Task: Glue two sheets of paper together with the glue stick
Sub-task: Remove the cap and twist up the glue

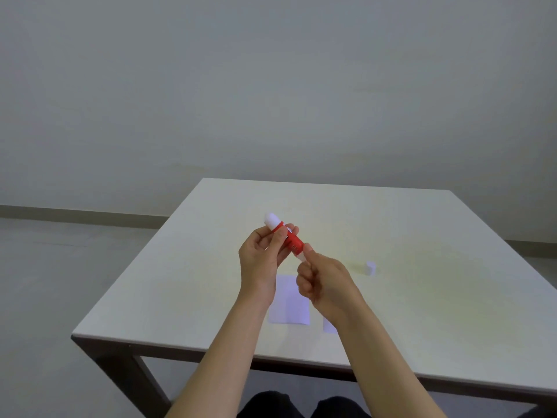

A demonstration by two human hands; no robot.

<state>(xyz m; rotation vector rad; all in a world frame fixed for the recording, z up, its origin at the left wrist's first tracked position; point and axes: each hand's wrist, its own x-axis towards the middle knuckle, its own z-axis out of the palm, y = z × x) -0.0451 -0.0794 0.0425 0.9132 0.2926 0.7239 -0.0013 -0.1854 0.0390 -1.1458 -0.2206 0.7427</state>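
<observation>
glue stick (291, 241): glossy red plastic | table (422, 251): smooth matt top | sheets (291, 303): paper

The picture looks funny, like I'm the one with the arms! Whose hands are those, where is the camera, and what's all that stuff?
The camera sits on a person's head and looks down, so you see what that person sees. There is no robot here, just two bare hands. The left hand holds a red glue stick by its body. The right hand pinches its bottom end, maybe to twist the glue out. Its white tip points up and away. On the pale table lies a white sheet of paper. A corner of a second sheet peeks out under the right arm. The small white thing further right is probably the glue's cap.
</observation>
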